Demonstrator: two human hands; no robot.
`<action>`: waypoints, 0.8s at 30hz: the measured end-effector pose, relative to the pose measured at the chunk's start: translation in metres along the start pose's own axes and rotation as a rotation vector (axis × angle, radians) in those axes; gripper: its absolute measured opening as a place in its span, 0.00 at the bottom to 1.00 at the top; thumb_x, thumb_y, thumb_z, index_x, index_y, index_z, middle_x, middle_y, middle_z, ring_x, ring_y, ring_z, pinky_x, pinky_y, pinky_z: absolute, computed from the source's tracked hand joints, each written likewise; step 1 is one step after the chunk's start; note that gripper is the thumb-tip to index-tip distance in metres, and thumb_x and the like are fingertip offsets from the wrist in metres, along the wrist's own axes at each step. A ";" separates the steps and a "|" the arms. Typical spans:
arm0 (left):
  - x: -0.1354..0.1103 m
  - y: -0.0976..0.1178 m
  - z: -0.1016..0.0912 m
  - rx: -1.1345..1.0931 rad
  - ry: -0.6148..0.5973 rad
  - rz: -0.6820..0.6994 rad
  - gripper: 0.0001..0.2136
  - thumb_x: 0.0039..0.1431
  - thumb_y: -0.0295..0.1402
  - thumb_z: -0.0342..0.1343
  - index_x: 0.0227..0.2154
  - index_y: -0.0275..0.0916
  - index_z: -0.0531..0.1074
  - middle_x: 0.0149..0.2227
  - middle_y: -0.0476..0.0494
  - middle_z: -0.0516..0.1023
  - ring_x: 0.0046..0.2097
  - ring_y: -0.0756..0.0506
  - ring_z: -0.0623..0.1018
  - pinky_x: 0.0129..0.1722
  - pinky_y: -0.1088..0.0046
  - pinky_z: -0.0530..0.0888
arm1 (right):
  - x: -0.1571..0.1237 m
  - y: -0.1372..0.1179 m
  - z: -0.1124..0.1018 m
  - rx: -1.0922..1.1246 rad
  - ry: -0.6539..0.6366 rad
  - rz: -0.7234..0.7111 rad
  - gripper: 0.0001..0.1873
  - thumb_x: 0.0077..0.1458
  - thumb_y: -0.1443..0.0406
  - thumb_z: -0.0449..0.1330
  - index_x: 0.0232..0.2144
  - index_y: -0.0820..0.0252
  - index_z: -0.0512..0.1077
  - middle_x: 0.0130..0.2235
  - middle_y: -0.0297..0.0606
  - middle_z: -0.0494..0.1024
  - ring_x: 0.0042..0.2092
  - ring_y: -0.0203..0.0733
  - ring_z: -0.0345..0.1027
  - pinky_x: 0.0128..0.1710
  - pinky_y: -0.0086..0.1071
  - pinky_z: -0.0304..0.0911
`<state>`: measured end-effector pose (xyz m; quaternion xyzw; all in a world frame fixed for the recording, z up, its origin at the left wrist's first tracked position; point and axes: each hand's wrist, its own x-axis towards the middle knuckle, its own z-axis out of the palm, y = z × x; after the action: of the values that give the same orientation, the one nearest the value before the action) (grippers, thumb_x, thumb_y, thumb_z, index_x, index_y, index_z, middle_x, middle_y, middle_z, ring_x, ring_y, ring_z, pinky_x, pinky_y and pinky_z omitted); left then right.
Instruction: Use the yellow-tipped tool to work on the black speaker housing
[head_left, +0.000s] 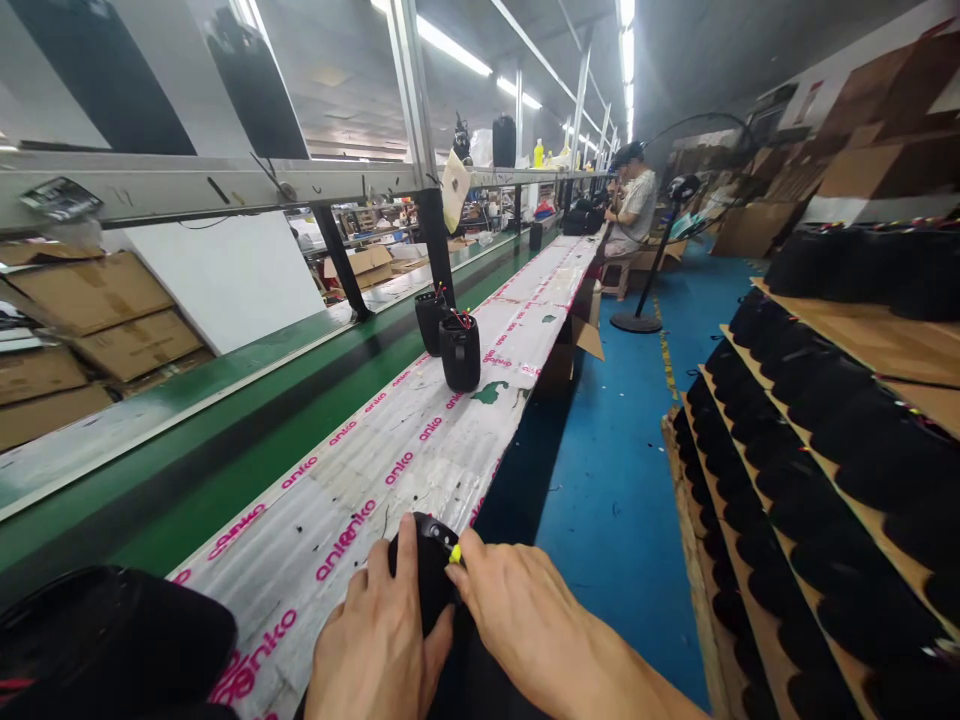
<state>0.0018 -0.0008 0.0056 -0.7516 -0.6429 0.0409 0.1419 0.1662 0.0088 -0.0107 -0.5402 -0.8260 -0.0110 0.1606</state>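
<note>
My left hand [382, 630] is wrapped round a black fabric-covered speaker body [427, 570], which lies tilted at the near edge of the bench. At its upper end a dark strip with small round spots shows. My right hand [517, 610] pinches a small bright yellow piece [455, 553] against that end; whether it is a plug or a tool tip, I cannot tell. Farther along the bench stand two similar black speaker bodies, one in front [460, 355] and one behind [430, 322], with coloured wires sticking out of their tops. Another large black body [112, 640] lies close by at lower left.
Printed white sheeting [360, 500] covers the bench, beside a green conveyor belt [225, 470]. Stacked rows of black bodies on cardboard layers [810, 480] stand at right. A pedestal fan [660, 250] and a seated person [634, 205] are farther back. Cardboard boxes [120, 310] fill the left.
</note>
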 end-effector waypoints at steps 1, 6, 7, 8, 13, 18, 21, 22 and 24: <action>0.000 0.000 0.000 0.009 0.002 0.004 0.34 0.64 0.38 0.52 0.69 0.36 0.50 0.54 0.32 0.73 0.46 0.40 0.80 0.33 0.69 0.77 | 0.000 -0.002 -0.001 -0.014 -0.013 0.010 0.04 0.70 0.63 0.52 0.42 0.57 0.64 0.28 0.34 0.76 0.29 0.43 0.74 0.29 0.35 0.58; 0.000 0.002 0.000 0.020 -0.005 -0.011 0.34 0.64 0.38 0.52 0.69 0.35 0.50 0.53 0.32 0.74 0.45 0.40 0.80 0.32 0.70 0.77 | 0.002 -0.009 0.000 -0.074 -0.018 0.026 0.07 0.68 0.65 0.54 0.47 0.59 0.64 0.28 0.35 0.76 0.28 0.44 0.73 0.28 0.36 0.59; 0.000 0.002 0.000 0.018 -0.010 -0.012 0.33 0.64 0.38 0.52 0.69 0.35 0.50 0.53 0.33 0.74 0.44 0.40 0.80 0.32 0.70 0.77 | 0.002 -0.010 0.001 -0.088 -0.009 0.033 0.08 0.68 0.65 0.54 0.48 0.60 0.65 0.28 0.35 0.76 0.28 0.45 0.73 0.27 0.37 0.59; 0.000 0.002 -0.001 0.015 -0.012 -0.012 0.33 0.64 0.39 0.51 0.69 0.35 0.50 0.53 0.33 0.74 0.43 0.40 0.80 0.31 0.70 0.76 | 0.002 -0.011 0.002 -0.096 0.000 0.043 0.07 0.67 0.66 0.54 0.47 0.60 0.65 0.28 0.35 0.75 0.28 0.45 0.73 0.27 0.37 0.59; 0.000 0.003 -0.004 0.014 -0.032 -0.015 0.33 0.64 0.40 0.51 0.69 0.35 0.51 0.48 0.35 0.74 0.40 0.41 0.79 0.29 0.70 0.75 | -0.001 -0.017 0.008 -0.088 0.016 0.101 0.06 0.67 0.66 0.54 0.46 0.58 0.65 0.27 0.34 0.75 0.27 0.44 0.72 0.28 0.36 0.59; 0.000 0.004 -0.004 0.007 -0.023 -0.017 0.34 0.64 0.41 0.52 0.69 0.35 0.51 0.49 0.33 0.74 0.40 0.40 0.79 0.30 0.70 0.76 | -0.003 -0.021 0.009 -0.086 0.010 0.151 0.05 0.67 0.65 0.54 0.45 0.58 0.66 0.27 0.36 0.75 0.29 0.47 0.73 0.29 0.37 0.61; 0.001 0.007 -0.007 0.038 -0.026 -0.025 0.33 0.64 0.41 0.52 0.69 0.34 0.52 0.48 0.33 0.74 0.39 0.40 0.79 0.31 0.68 0.77 | -0.002 -0.021 0.004 -0.079 -0.020 0.155 0.05 0.67 0.65 0.54 0.44 0.59 0.67 0.27 0.37 0.75 0.29 0.47 0.74 0.28 0.37 0.62; 0.001 0.009 -0.008 0.049 -0.034 -0.027 0.33 0.64 0.40 0.52 0.69 0.34 0.52 0.47 0.33 0.74 0.39 0.40 0.79 0.31 0.68 0.77 | -0.002 -0.021 0.002 -0.076 -0.039 0.149 0.05 0.67 0.65 0.54 0.44 0.60 0.68 0.27 0.37 0.76 0.29 0.47 0.74 0.28 0.37 0.62; 0.001 0.011 -0.012 0.067 -0.048 -0.030 0.33 0.64 0.41 0.52 0.68 0.33 0.53 0.46 0.34 0.74 0.38 0.40 0.79 0.31 0.67 0.77 | -0.001 -0.021 -0.003 -0.081 -0.069 0.138 0.05 0.67 0.66 0.54 0.43 0.60 0.69 0.27 0.38 0.76 0.29 0.45 0.75 0.28 0.35 0.62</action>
<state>0.0155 -0.0033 0.0137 -0.7356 -0.6555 0.0782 0.1521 0.1484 -0.0018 -0.0044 -0.6020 -0.7907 -0.0149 0.1104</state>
